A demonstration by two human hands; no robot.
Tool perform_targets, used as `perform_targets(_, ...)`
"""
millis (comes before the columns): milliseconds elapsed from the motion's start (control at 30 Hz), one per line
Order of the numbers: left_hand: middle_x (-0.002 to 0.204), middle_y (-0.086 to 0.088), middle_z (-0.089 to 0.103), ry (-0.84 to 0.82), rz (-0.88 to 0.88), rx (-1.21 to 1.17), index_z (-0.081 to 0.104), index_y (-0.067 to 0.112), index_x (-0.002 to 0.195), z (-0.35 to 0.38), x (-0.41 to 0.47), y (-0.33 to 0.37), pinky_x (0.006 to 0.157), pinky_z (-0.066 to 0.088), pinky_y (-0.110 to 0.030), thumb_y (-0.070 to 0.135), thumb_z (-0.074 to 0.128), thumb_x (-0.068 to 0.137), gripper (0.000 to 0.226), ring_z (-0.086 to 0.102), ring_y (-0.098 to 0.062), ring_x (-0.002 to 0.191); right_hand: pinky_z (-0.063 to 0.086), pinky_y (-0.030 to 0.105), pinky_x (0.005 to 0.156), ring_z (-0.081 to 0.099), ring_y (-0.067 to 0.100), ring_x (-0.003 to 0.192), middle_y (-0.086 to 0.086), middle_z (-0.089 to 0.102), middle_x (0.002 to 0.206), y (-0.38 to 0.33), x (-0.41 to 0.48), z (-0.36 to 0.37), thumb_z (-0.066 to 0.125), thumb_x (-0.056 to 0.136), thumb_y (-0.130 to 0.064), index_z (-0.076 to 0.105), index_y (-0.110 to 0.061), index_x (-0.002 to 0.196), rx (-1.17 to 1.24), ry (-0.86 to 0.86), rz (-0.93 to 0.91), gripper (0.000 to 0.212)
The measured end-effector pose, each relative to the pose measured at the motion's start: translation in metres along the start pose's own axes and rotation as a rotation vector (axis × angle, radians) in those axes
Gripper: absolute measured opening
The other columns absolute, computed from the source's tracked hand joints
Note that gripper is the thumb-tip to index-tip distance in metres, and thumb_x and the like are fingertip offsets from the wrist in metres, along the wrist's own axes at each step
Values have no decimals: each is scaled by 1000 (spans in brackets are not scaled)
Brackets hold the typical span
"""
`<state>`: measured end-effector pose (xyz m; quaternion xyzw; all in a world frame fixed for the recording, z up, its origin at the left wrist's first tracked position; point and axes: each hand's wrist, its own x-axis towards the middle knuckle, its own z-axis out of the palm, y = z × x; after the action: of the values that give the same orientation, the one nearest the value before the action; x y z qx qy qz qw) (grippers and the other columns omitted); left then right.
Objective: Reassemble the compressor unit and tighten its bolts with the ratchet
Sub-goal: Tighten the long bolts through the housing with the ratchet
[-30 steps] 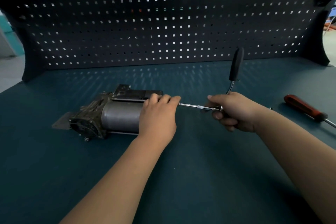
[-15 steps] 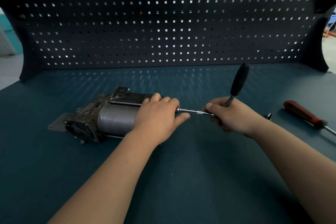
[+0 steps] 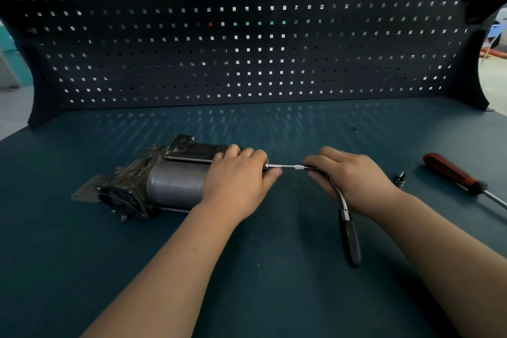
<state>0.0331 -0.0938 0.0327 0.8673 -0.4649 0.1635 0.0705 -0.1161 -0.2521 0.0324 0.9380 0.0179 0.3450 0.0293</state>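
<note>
The compressor unit (image 3: pixel 170 184), a grey metal cylinder with a dark cast head at its left end, lies on its side on the bench at centre left. My left hand (image 3: pixel 241 175) grips its right end and hides it. A thin chrome extension bar (image 3: pixel 290 166) runs from that end to the right into my right hand (image 3: pixel 348 175), which is closed over the ratchet's head. The ratchet's black handle (image 3: pixel 349 239) now points toward me, down across the bench.
A red-handled screwdriver (image 3: pixel 452 174) lies at the right, with a small loose socket (image 3: pixel 400 177) just left of it. The dark pegboard (image 3: pixel 247 44) closes off the back of the teal bench top (image 3: pixel 247 296).
The ratchet handle has swung from pointing up and away to pointing down toward me. My right hand turned over the ratchet head with it. The left hand stays on the compressor.
</note>
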Motion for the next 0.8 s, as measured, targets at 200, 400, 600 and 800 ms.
perform_targets(200,121,12,51,12,52,-51,46,38,125,-1,-6,-2,91,32,-35,59,28,93,42,40,-18,113,45,23,61,56,7,65,-10,64,72,-4,1,7,63,90,-19,70,-21,91,338,-108,356,8)
perform_targets(400,115,13,57,-2,57,-14,51,37,118,-2,-4,-2,91,28,-35,61,26,93,42,40,-18,112,36,24,40,28,10,35,0,43,54,-7,19,-2,53,95,-25,62,-11,79,1111,-381,1016,24)
perform_targets(600,114,12,59,-18,44,9,52,36,116,-2,-4,0,90,28,-36,61,23,93,44,41,-19,111,26,20,36,17,5,32,-6,37,51,-9,20,-8,46,97,-34,66,-12,85,1365,-552,1220,32)
perform_targets(800,112,12,59,-29,42,13,52,35,114,-2,-3,0,90,29,-37,62,21,93,46,41,-18,110,30,22,38,19,9,34,-1,40,51,-9,20,-6,49,97,-29,60,-14,79,1283,-462,1152,26)
